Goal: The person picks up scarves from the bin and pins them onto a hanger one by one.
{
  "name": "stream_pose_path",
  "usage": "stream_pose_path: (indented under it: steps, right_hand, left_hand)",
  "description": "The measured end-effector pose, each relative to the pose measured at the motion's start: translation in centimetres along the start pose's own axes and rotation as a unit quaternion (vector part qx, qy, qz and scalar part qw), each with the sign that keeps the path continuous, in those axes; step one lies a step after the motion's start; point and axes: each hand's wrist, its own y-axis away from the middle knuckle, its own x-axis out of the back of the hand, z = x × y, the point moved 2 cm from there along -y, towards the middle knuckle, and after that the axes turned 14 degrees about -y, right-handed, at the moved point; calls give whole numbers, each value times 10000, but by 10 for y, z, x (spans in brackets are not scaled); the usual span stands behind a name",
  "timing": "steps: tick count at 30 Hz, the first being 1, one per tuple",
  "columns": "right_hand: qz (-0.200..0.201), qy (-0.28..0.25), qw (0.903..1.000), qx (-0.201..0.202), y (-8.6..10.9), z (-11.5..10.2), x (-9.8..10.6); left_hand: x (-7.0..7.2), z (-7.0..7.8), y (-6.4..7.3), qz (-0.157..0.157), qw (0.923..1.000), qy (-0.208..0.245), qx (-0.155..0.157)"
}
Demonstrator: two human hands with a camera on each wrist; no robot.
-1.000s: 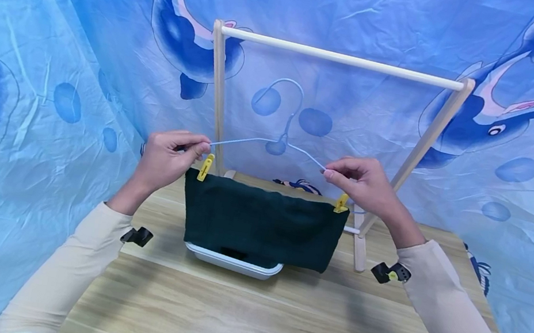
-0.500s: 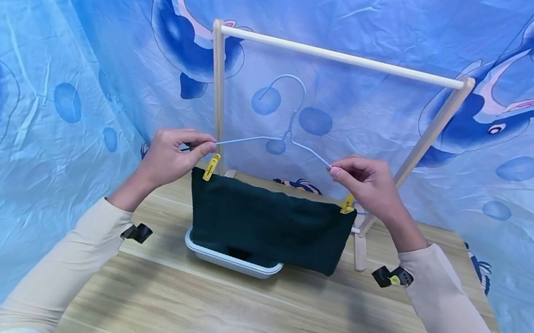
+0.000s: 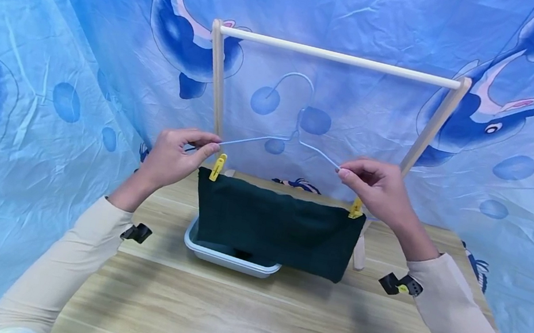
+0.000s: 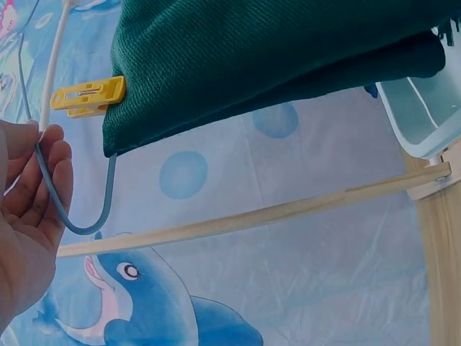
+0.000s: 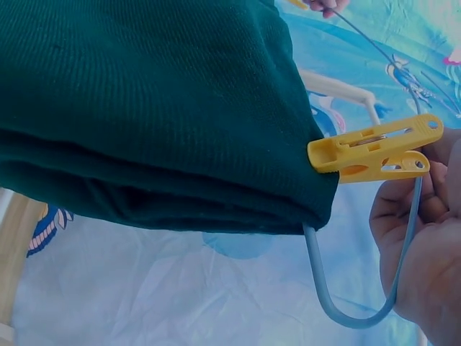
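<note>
A light-blue wire clothes hanger (image 3: 255,139) is held up between my two hands, its hook pointing upward. My left hand (image 3: 176,157) pinches its left shoulder between thumb and fingers; my right hand (image 3: 379,191) pinches the right shoulder. Over the lower bar hangs a folded dark green knitted cloth (image 3: 274,223), fastened by a yellow clothespin (image 4: 88,95) near its left end and a second yellow clothespin (image 5: 374,148) near its right end. In both wrist views the hanger's rounded ends stick out past the cloth.
Behind the hanger stands a wooden rack (image 3: 216,71) with a white top rail (image 3: 337,56). A pale plastic basin (image 3: 231,261) sits on the wood-grain table (image 3: 231,324), partly covered by the hanging cloth. Blue dolphin-print curtains (image 3: 384,22) enclose the back and sides.
Both hands have shifted a little to the right, carrying the hanger and cloth with them. The hook has risen slightly, and more of the basin's left side shows.
</note>
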Motion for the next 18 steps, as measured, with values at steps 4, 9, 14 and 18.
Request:
stream_pose_path:
  steps: [4, 9, 14, 18]
  right_hand:
    - [158, 168, 9997, -35, 4, -7, 7]
    - [298, 400, 9988, 30, 8, -16, 17]
    - [353, 583, 9976, 96, 11, -25, 26]
    - [475, 670, 9965, 171, 13, -32, 34]
  left_hand:
    - [1, -3, -5, 190, 9995, 98, 233]
    - [0, -16, -12, 511, 9929, 236, 1044]
    - [-7, -40, -13, 670, 9817, 370, 1742]
    - [-16, -53, -11, 618, 9786, 471, 1906]
